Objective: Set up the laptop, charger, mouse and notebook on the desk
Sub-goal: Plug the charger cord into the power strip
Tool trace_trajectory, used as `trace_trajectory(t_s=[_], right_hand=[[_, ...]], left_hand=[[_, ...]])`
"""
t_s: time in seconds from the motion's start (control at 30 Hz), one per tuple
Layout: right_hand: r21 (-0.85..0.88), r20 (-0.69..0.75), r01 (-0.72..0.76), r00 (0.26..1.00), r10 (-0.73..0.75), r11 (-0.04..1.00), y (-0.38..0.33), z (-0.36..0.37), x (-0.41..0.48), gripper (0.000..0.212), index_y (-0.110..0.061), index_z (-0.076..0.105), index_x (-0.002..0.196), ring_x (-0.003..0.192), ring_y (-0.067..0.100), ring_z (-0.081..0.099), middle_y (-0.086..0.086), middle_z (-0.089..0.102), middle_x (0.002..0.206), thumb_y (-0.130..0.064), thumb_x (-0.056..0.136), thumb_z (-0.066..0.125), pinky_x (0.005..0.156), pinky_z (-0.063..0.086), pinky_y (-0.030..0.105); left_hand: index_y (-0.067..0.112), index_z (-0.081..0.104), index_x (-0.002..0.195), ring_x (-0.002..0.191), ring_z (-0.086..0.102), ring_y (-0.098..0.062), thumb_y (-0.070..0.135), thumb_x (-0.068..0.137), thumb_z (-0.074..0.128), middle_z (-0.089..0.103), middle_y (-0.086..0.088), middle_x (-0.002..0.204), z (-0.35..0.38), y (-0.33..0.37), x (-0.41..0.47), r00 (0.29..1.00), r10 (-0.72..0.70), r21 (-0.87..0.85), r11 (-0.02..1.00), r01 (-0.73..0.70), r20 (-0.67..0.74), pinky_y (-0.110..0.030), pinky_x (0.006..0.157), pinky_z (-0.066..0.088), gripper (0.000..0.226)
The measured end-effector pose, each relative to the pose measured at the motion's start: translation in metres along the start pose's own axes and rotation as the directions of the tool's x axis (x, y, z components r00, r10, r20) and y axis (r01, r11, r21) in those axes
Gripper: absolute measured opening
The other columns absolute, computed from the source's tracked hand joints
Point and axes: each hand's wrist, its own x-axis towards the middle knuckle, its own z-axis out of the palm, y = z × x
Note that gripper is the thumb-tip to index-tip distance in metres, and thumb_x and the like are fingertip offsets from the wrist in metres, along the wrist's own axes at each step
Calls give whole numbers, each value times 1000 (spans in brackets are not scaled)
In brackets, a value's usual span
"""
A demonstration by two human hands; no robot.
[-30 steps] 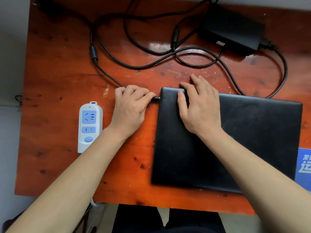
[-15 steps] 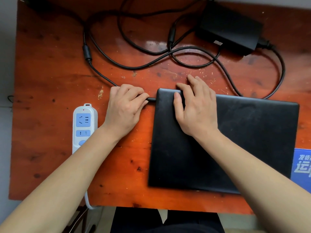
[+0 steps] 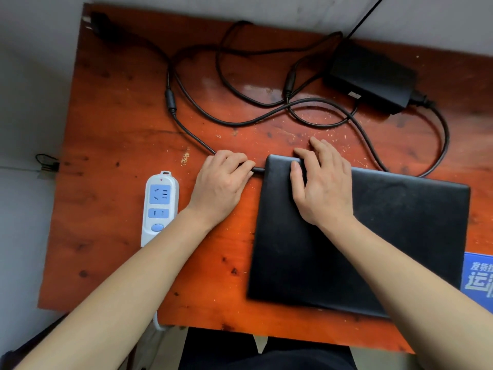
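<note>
A closed black laptop [image 3: 386,236] lies on the right half of the reddish wooden desk [image 3: 114,209]. My right hand [image 3: 322,188] rests flat on its far left corner, fingers over the back edge. My left hand [image 3: 221,182] pinches the charger plug [image 3: 257,170] right at the laptop's left side. The black charger cable [image 3: 240,121] loops across the back of the desk to the black charger brick [image 3: 370,76] at the far right.
A white and blue power strip [image 3: 159,206] lies left of my left wrist, its cord dropping over the front edge. A blue printed pad [image 3: 477,281] shows at the right edge. A black plug [image 3: 100,21] sits at the far left corner. Grey wall behind.
The view has shifted so more of the desk's back and left shows. Both hands keep the same hold at the laptop's left corner; the plug stays against the laptop's side.
</note>
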Motion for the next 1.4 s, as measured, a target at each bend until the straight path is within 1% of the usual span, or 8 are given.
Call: trace_trajectory(t_s=[0.1,0.2,0.47,0.7,0.93,1.03,1.27,1.4], right_hand=[[0,26,-5,1000,5,1000,-3,-5,2,45,-19,57,135,144,27,35,9,46,152,-42,103,36,116,28,46],[9,36,-4,999,4,1000,-7,-7,2,45,-18,58,134,143,29,37,11,48,151,-41,102,37,115,28,46],[95,-96,60,994,-51,994,-40,-12,50,35,-8,63,123,110,34,54,15,61,117,-29,97,55,93,39,44],[312,-101,224,974,-203,923,-161,0,149,39,-10,60,127,112,33,56,13,59,122,-29,94,53,95,44,42],[98,102,228,966,-237,969,-247,39,217,59,-15,35,151,128,32,46,11,48,141,-36,98,50,99,43,43],[39,133,186,973,-190,982,-252,42,227,44,-16,45,144,125,33,49,12,50,137,-25,101,45,98,45,42],[457,-17,154,986,-165,876,-236,1,193,31,-7,61,124,109,30,57,15,55,123,-18,100,44,91,40,28],[667,196,-159,980,36,728,-217,-15,160,26,-18,64,111,97,12,59,-6,65,103,-21,96,43,79,37,21]], left_hand=[[8,70,119,110,59,-33,24,97,60,63,-15,123,-17,-14,2,999,-40,16,999,39,24,-44,82,49,29],[12,62,132,128,48,-32,32,100,52,53,-17,139,-37,-41,-3,955,-293,79,952,295,-46,-47,97,43,39],[22,22,156,153,3,-34,63,97,23,10,-16,166,-62,-140,-31,655,-754,220,647,731,40,-63,118,4,72],[24,-2,157,153,-9,-34,75,91,14,-6,-15,166,-52,-153,-32,637,-760,303,641,705,125,-66,115,-1,85],[22,-2,158,152,-8,-36,74,93,11,-6,-17,166,-51,-154,-33,644,-755,319,644,695,122,-67,114,1,84],[22,-2,158,152,-8,-36,74,93,12,-6,-17,166,-51,-153,-32,638,-758,328,642,692,136,-67,114,1,84],[22,-5,158,152,-12,-36,77,92,12,-11,-15,166,-58,-149,-29,618,-764,336,640,691,185,-67,115,-1,87],[24,-8,157,151,-16,-35,77,91,14,-15,-14,165,-59,-157,-28,579,-780,320,626,711,236,-66,115,-5,88]])
